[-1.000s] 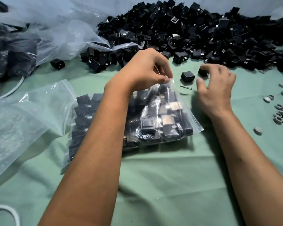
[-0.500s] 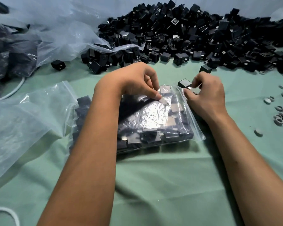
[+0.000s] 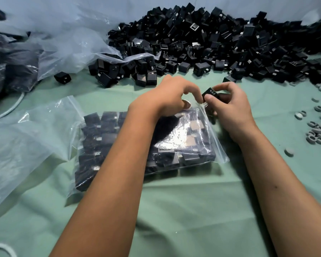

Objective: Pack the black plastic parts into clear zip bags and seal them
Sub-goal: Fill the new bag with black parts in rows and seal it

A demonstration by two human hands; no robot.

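Note:
A clear zip bag (image 3: pixel 183 143) packed with black plastic parts lies on the green cloth in front of me. My left hand (image 3: pixel 172 97) pinches the bag's far edge near its right corner. My right hand (image 3: pixel 228 104) holds one black part (image 3: pixel 210 92) between thumb and fingers, right at that same corner of the bag. A large heap of loose black parts (image 3: pixel 220 43) spreads across the back of the table.
Empty clear bags (image 3: pixel 22 138) lie at the left, with more crumpled plastic (image 3: pixel 67 39) and dark filled bags (image 3: pixel 13 67) behind. Small grey rings (image 3: pixel 318 134) are scattered at the right edge. A lone black part (image 3: pixel 62 77) sits at the back left.
My right hand picked a black part off the cloth and brought it to the bag's far right corner. My left hand shifted along the bag's far edge toward that corner.

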